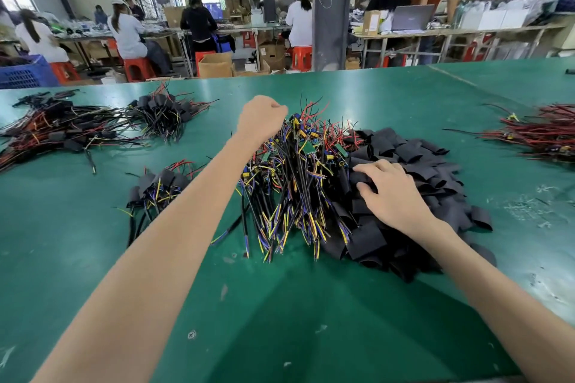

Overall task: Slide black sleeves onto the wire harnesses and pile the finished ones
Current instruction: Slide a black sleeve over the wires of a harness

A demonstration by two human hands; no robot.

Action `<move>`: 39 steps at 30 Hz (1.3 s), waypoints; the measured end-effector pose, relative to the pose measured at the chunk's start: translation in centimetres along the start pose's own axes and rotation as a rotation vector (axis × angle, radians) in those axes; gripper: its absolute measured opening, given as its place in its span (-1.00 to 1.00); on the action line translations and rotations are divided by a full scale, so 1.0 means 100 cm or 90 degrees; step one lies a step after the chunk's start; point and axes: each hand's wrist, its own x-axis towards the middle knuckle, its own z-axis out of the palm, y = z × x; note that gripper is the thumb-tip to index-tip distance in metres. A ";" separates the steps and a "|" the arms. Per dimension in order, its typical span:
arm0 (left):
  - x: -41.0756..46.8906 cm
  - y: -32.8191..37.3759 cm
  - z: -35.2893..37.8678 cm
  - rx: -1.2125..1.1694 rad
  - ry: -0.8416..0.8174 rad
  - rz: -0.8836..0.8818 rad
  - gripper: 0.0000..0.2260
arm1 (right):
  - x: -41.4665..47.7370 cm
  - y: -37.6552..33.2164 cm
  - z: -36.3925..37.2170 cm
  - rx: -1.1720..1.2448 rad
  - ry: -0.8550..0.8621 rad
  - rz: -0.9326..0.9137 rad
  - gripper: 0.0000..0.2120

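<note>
Two hands over the green table (342, 305): the left hand (261, 121) is fisted above the bare wire harnesses (295, 190) — whether it holds one is hidden — the right hand (393, 196) pinches a black sleeve (359, 178) on the sleeve heap (435, 165) beside them

A heap of bare wire harnesses (295, 177) lies in the middle of the green table (280, 305). Its small green circuit boards sit toward the far side and its yellow, blue and black leads fan toward the near edge. Touching its right side is a mound of black sleeves (420, 171), short flattened tubes lying every way. To the left, apart from the heap, sits a small pile of sleeved harnesses (158, 186), and a second pile (165, 112) lies farther back. The long tangle at far left (53, 130) seems sleeved too. A red-wired heap (541, 134) lies at the right edge.
</note>
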 end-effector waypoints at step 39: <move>-0.018 0.070 -0.104 -0.010 0.164 0.189 -0.73 | 0.007 -0.001 -0.012 0.369 0.067 0.102 -0.81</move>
